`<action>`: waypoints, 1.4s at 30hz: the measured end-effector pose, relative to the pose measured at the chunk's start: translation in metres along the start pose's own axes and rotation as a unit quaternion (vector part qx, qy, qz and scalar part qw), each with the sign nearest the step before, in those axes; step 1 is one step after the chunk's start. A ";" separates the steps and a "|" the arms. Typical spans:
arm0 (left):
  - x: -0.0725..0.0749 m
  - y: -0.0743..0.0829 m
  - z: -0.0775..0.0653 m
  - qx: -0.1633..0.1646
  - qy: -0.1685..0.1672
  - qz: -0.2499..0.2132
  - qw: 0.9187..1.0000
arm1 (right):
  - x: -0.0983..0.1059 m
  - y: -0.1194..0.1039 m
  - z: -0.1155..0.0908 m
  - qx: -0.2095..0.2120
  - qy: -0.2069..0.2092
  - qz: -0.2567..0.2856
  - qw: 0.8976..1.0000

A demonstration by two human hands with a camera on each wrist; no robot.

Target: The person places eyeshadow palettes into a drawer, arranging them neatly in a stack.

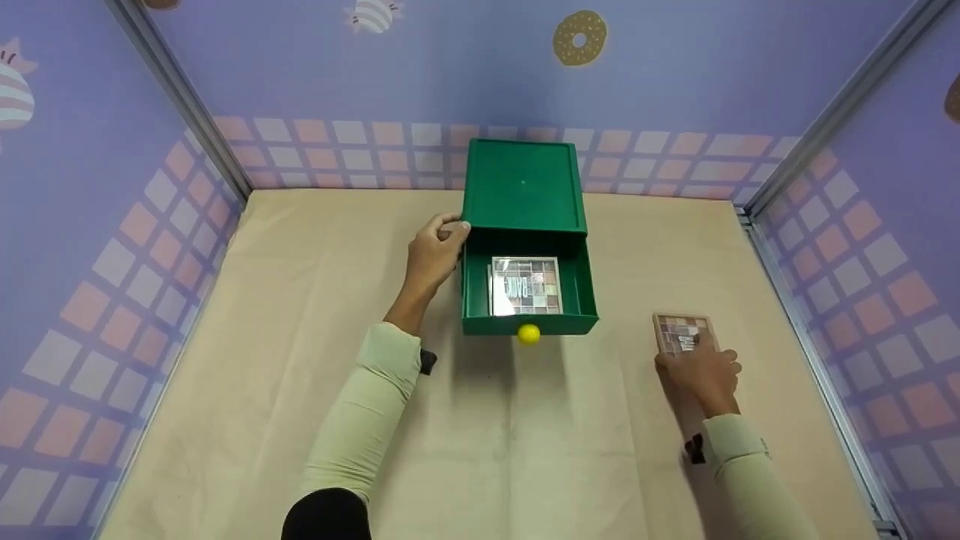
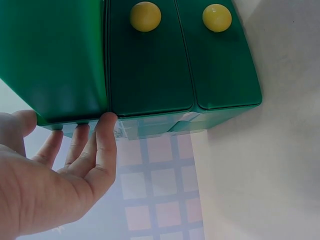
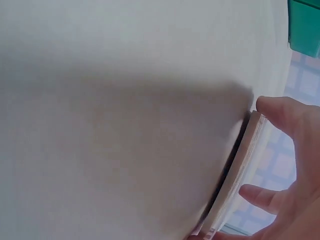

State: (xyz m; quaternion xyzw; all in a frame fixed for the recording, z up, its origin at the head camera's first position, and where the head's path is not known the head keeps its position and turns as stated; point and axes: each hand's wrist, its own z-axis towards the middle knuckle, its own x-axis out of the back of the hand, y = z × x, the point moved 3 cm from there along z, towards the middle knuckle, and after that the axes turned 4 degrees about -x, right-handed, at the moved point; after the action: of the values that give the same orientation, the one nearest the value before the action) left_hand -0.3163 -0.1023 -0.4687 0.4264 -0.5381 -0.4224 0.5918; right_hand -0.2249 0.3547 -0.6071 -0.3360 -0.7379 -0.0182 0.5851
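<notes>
A green drawer cabinet [image 1: 523, 184] stands against the back wall with its top drawer [image 1: 480, 325] pulled out. The drawer has a yellow round knob [image 1: 529, 334]. Inside it lies an eyeshadow palette [image 1: 526, 285] with a clear lid, and the edge of another shows beneath. My left hand [image 1: 433, 259] rests against the cabinet's left side; its fingertips [image 2: 107, 120] touch the wall by the drawer. At the right, my right hand [image 1: 703, 373] holds another eyeshadow palette [image 1: 679, 330] by opposite edges, thumb at one side, fingers across the other. The palette is at the tabletop.
Two lower drawers with yellow knobs [image 2: 145, 16] are closed under the pulled-out one. A beige cloth [image 1: 315, 300] covers the table. Purple patterned panels [image 1: 405, 82] in metal frames [image 1: 180, 97] enclose it at the back and both sides.
</notes>
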 end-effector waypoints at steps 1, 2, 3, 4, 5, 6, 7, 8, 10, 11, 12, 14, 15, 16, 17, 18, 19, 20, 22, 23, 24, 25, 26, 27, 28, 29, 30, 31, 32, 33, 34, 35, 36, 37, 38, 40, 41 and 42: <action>0.000 0.000 0.000 0.000 0.001 -0.002 1.000 | 0.001 0.000 0.000 0.001 0.000 0.006 1.000; 0.000 0.000 0.000 0.000 0.001 -0.002 1.000 | 0.001 0.000 0.000 0.003 0.001 0.011 1.000; 0.000 0.000 0.000 0.000 0.002 -0.004 1.000 | 0.001 0.001 0.000 0.004 0.003 0.015 1.000; 0.001 0.000 0.000 0.000 0.002 -0.004 1.000 | 0.002 0.001 0.000 0.006 0.004 0.019 1.000; 0.001 0.000 -0.001 -0.001 0.001 -0.003 1.000 | 0.002 0.001 0.000 0.009 0.006 0.022 1.000; 0.001 0.001 -0.001 -0.001 0.000 -0.002 1.000 | 0.002 0.001 -0.001 0.012 0.008 0.023 1.000; 0.001 0.001 -0.001 -0.001 0.000 0.000 1.000 | 0.002 0.001 -0.001 0.015 0.011 0.024 1.000; 0.001 0.001 -0.001 -0.001 -0.001 0.002 1.000 | 0.003 0.001 -0.002 0.018 0.015 0.025 0.999; 0.001 0.002 -0.001 -0.002 0.000 0.008 1.000 | 0.004 0.000 -0.002 0.024 0.022 0.031 0.999; 0.001 0.002 -0.001 -0.002 0.000 0.010 1.000 | 0.005 -0.001 -0.003 0.027 0.025 0.035 0.999; 0.001 0.002 -0.002 -0.003 0.001 0.009 1.000 | 0.006 -0.002 -0.003 0.031 0.028 0.041 0.998; 0.001 0.002 -0.002 -0.003 0.001 0.006 1.000 | 0.010 -0.005 -0.004 0.038 0.032 0.053 0.997; 0.001 0.002 -0.002 -0.003 0.001 0.003 1.000 | 0.011 -0.007 -0.005 0.041 0.033 0.059 0.997; 0.001 0.002 -0.002 -0.003 0.001 0.000 1.000 | 0.013 -0.009 -0.006 0.045 0.033 0.064 0.996; 0.001 0.002 -0.002 -0.003 0.001 -0.001 1.000 | 0.015 -0.011 -0.007 0.048 0.034 0.065 0.996; 0.000 0.002 -0.002 -0.002 0.001 -0.004 1.000 | 0.018 -0.013 -0.008 0.052 0.035 0.066 0.996; 0.000 0.002 -0.002 -0.002 0.000 -0.004 1.000 | 0.020 -0.016 -0.009 0.056 0.037 0.067 0.995; 0.000 0.002 -0.002 -0.002 0.001 -0.005 1.000 | 0.022 -0.018 -0.010 0.060 0.040 0.068 0.995; 0.000 0.001 -0.002 -0.002 0.001 -0.006 1.000 | 0.026 -0.024 -0.012 0.066 0.043 0.068 0.995; -0.001 0.001 -0.002 -0.002 0.001 -0.007 1.000 | 0.028 -0.028 -0.013 0.071 0.045 0.069 0.994; -0.001 0.001 -0.002 -0.003 0.002 -0.008 1.000 | 0.030 -0.031 -0.013 0.077 0.049 0.071 0.993; -0.001 0.001 -0.002 -0.003 0.002 -0.007 1.000 | 0.032 -0.034 -0.014 0.083 0.052 0.075 0.992; -0.001 0.001 -0.002 -0.003 0.002 -0.006 1.000 | 0.034 -0.038 -0.015 0.090 0.056 0.079 0.991; -0.001 0.000 -0.001 -0.004 0.002 -0.006 1.000 | 0.035 -0.041 -0.016 0.099 0.060 0.084 0.990; -0.001 0.000 -0.001 -0.005 0.002 -0.005 1.000 | 0.037 -0.046 -0.016 0.111 0.064 0.089 0.988; 0.000 0.000 -0.001 -0.004 0.003 -0.004 1.000 | 0.039 -0.050 -0.018 0.123 0.068 0.095 0.986; 0.000 0.000 -0.001 -0.004 0.003 -0.003 1.000 | 0.040 -0.054 -0.019 0.133 0.072 0.100 0.983; 0.000 0.000 -0.001 -0.003 0.002 -0.002 1.000 | 0.042 -0.059 -0.020 0.142 0.075 0.107 0.981; 0.000 0.000 -0.001 -0.002 0.003 -0.001 1.000 | 0.043 -0.063 -0.021 0.151 0.078 0.115 0.979; 0.001 0.000 -0.001 -0.002 0.003 -0.001 1.000 | 0.045 -0.068 -0.022 0.159 0.080 0.122 0.976; 0.001 0.000 -0.001 -0.002 0.003 0.001 1.000 | 0.047 -0.072 -0.023 0.165 0.081 0.130 0.974; 0.001 0.001 -0.001 -0.002 0.004 0.003 1.000 | 0.049 -0.077 -0.025 0.171 0.084 0.137 0.972; 0.001 0.001 -0.001 -0.002 0.004 0.005 1.000 | 0.052 -0.081 -0.026 0.177 0.085 0.144 0.970; 0.001 0.001 -0.001 -0.003 0.004 0.006 1.000 | 0.055 -0.086 -0.028 0.184 0.087 0.151 0.967; 0.001 0.001 -0.001 -0.003 0.004 0.008 1.000 | 0.058 -0.090 -0.030 0.192 0.089 0.158 0.964; 0.001 0.001 -0.001 -0.003 0.003 0.007 1.000 | 0.064 -0.099 -0.034 0.211 0.092 0.170 0.958; 0.001 0.001 -0.001 -0.003 0.003 0.007 1.000 | 0.067 -0.104 -0.036 0.223 0.094 0.175 0.954; 0.001 0.001 -0.001 -0.002 0.002 0.006 1.000 | 0.070 -0.108 -0.038 0.236 0.097 0.180 0.950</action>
State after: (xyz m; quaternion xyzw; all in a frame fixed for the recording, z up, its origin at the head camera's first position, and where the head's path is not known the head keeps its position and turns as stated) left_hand -0.3152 -0.1028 -0.4677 0.4230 -0.5388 -0.4186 0.5963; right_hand -0.2551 0.2884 -0.4943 -0.3122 -0.5885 0.2291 0.7097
